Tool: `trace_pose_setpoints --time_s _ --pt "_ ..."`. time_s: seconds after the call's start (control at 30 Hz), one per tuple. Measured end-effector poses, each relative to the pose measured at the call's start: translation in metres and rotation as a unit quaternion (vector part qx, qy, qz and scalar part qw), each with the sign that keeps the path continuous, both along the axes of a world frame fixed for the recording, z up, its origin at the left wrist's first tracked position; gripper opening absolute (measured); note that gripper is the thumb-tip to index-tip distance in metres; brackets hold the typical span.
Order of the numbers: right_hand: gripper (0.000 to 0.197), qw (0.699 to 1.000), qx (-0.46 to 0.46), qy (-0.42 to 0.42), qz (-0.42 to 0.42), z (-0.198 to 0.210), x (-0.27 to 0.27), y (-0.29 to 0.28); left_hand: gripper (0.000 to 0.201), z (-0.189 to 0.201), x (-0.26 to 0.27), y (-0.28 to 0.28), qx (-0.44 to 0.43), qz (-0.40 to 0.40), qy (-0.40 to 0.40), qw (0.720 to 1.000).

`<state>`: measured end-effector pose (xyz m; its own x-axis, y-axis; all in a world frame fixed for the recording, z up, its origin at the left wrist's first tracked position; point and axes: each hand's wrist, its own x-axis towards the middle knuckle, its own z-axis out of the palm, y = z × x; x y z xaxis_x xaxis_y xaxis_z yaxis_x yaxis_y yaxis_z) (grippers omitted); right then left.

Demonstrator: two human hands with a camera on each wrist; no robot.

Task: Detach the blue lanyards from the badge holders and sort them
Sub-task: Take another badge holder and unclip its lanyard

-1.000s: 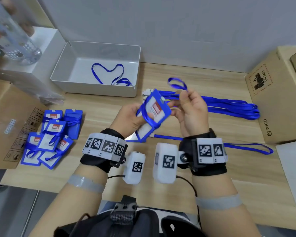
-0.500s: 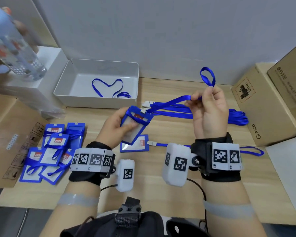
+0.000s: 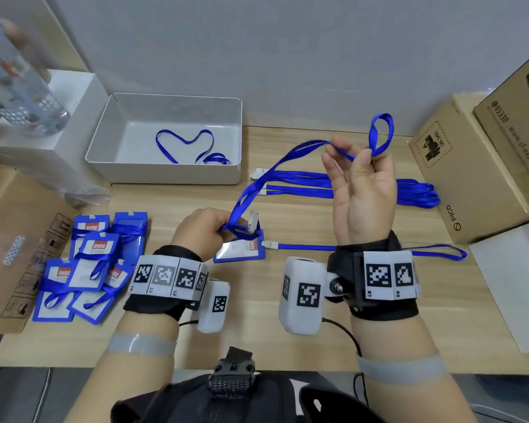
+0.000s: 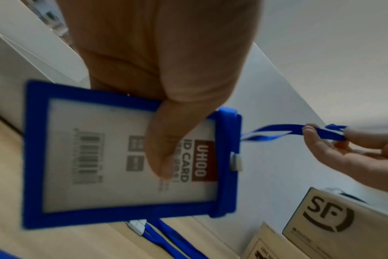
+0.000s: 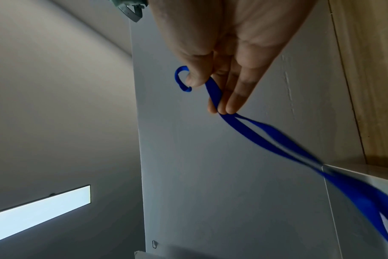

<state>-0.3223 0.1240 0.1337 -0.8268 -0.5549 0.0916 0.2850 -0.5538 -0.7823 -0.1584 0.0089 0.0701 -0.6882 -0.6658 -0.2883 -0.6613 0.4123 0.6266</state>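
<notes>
The wooden table is hemmed in on three sides in the head view: a white bin at upper centre against the wall, cardboard boxes along the right edge, and a heap of badge holders still wrapped in their straps at lower left. Bare wood shows in the lower middle, around the wrists.

The right hand is raised at centre right, thumb and fingers pinching a blue lanyard just below its end loop. The strap runs slack down and left to the left hand, near the frame's centre, which grips a blue badge holder, thumb pressed across its card face. Another holder lies on the table beside that hand. Loose lanyards lie stretched behind the right hand, and one more is coiled in the bin.
</notes>
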Motion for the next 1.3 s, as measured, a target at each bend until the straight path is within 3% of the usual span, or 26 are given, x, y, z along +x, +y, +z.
trace_pose_setpoints --time_s 0.1,0.2,0.37,0.53,0.7,0.83,0.93,1.07,1.3 --pt "0.012 1.0 -0.003 0.009 -0.005 0.004 -0.005 -0.001 0.035 -0.002 0.002 -0.004 -0.011 -0.016 -0.018 1.0" --pt "0.014 0.997 0.058 0.05 -0.022 0.004 -0.007 -0.001 0.044 0.002 0.0 -0.006 0.042 0.033 0.066 0.996" --pt "0.025 0.97 0.218 0.086 0.065 -0.004 -0.005 -0.003 0.074 0.023 -0.003 0.0 0.195 0.054 0.248 0.947" --pt "0.019 0.943 0.291 0.089 0.135 -0.009 0.001 -0.01 0.08 0.029 -0.005 -0.001 0.256 0.042 0.321 0.911" --pt "0.017 0.94 0.29 0.099 0.153 -0.009 0.006 -0.017 0.07 0.031 -0.01 0.0 0.274 0.023 0.331 0.903" --pt "0.022 0.933 0.3 0.135 0.148 -0.005 0.011 -0.02 0.076 0.033 -0.013 -0.001 0.264 0.01 0.321 0.909" --pt "0.041 0.918 0.301 0.223 0.131 -0.006 0.013 -0.023 0.08 0.037 -0.015 0.0 0.252 -0.007 0.313 0.916" --pt "0.047 0.882 0.308 0.333 0.128 -0.008 0.016 -0.024 0.081 0.041 -0.017 -0.001 0.24 -0.016 0.307 0.921" --pt "0.038 0.88 0.328 0.338 0.069 -0.014 0.012 -0.028 0.08 0.041 -0.015 -0.004 0.234 -0.02 0.286 0.929"
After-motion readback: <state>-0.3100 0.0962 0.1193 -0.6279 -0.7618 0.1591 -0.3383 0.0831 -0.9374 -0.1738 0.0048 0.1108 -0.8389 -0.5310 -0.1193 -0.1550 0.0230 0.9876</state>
